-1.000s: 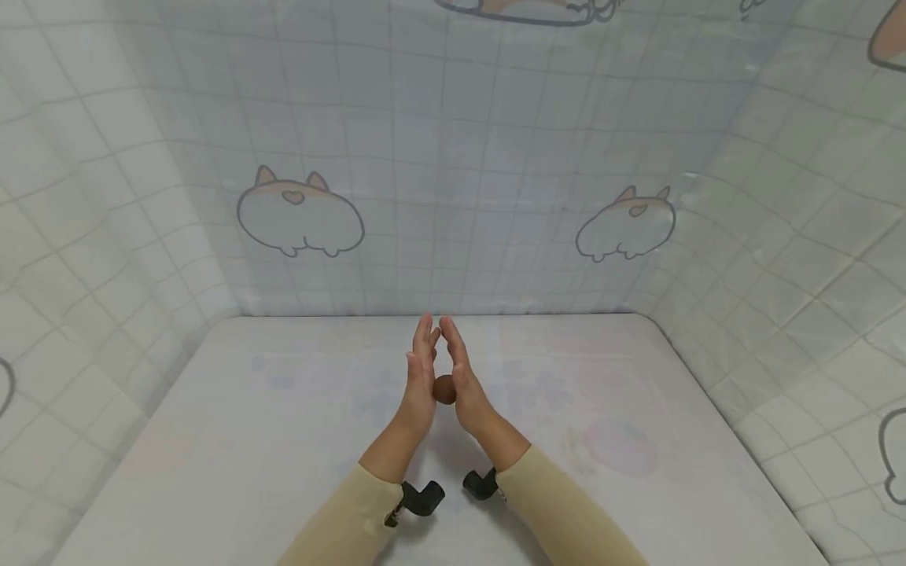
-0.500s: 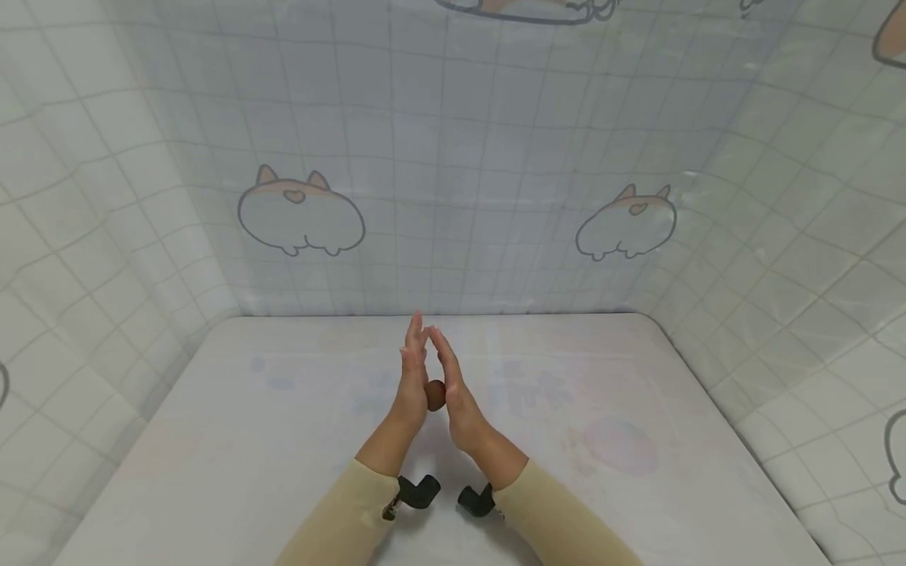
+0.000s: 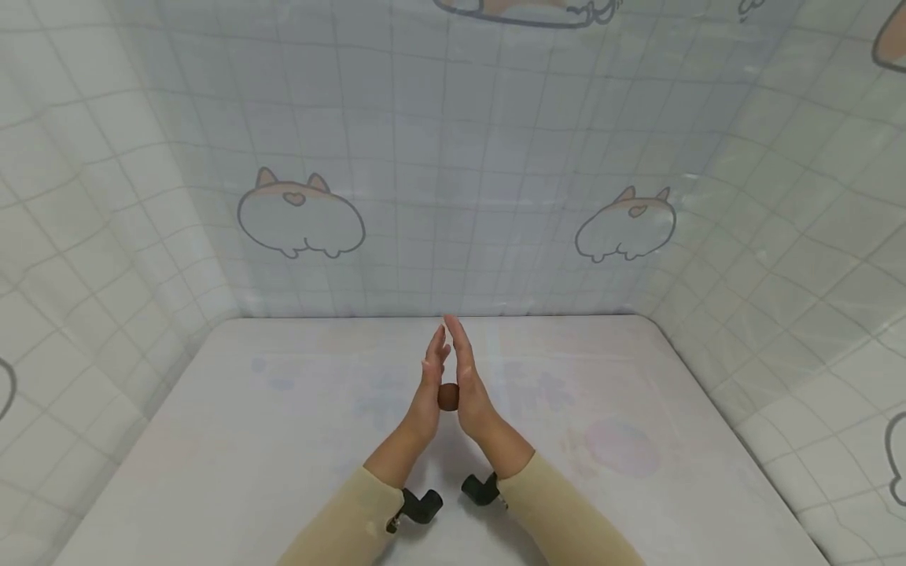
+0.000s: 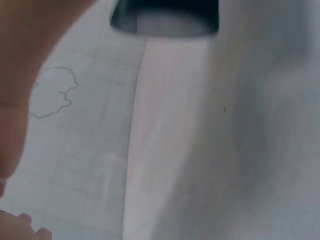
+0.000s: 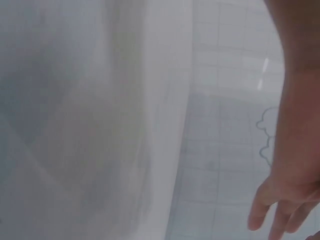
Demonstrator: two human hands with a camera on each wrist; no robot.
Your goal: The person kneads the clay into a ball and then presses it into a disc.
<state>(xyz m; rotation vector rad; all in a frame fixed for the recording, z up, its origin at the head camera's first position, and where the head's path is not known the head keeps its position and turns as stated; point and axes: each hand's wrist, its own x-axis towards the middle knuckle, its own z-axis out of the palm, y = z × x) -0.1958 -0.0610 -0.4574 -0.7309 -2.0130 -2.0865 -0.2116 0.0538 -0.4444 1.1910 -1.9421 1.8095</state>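
Note:
A small brown ball (image 3: pixel 448 397) with a smooth, dough-like surface sits between two facing palms in the head view. My left hand (image 3: pixel 426 397) presses it from the left, its fingers long and pointing forward. From the other side, my right hand (image 3: pixel 473 397) presses with straight fingers, its tips reaching slightly farther forward than the left ones. The fingertips lean together above the ball. In the right wrist view, part of my right hand (image 5: pixel 297 150) shows at the right edge, with the ball out of sight. The left wrist view catches bare skin of my left hand (image 4: pixel 12 120).
Under the hands spreads a white table (image 3: pixel 283 440) with faint pastel prints. Grid-patterned curtains (image 3: pixel 453 181) with cartoon animals enclose it at the back and sides. A black wrist camera (image 3: pixel 422 507) juts from the left sleeve, and another camera (image 3: pixel 481 489) from the right.
The hands and ball shift left, then back right. The palms slide against each other: the left fingertips lead half a second ago, the right ones now. The ball stays between them.

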